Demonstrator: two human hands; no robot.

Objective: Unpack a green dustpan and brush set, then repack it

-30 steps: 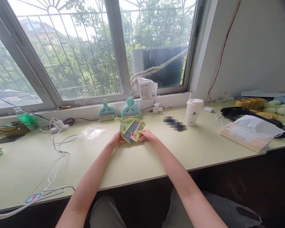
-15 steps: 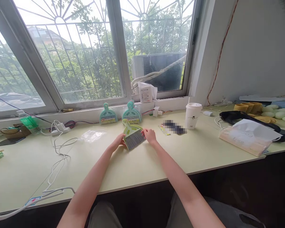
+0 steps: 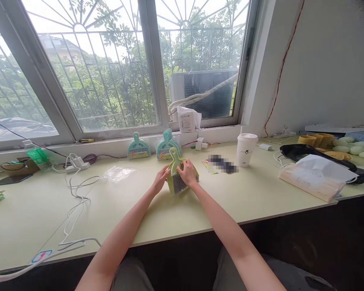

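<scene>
No legible text; faint letters on the white bag point(image 3: 317, 174).

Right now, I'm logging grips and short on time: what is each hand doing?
Left hand: closed on the left edge of the green mini brush-and-dustpan set.
Right hand: closed over the top of the same set.

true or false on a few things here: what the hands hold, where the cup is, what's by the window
1. Both hands hold the green brush and dustpan set. True: left hand and right hand grip it.
2. The white cup lies tipped over. False: it stands upright with its lid on.
3. Two teal dustpan sets lean below the window. True.
4. The clear plastic bag is in the right hand. False: it lies on the table, left of both hands.
</scene>
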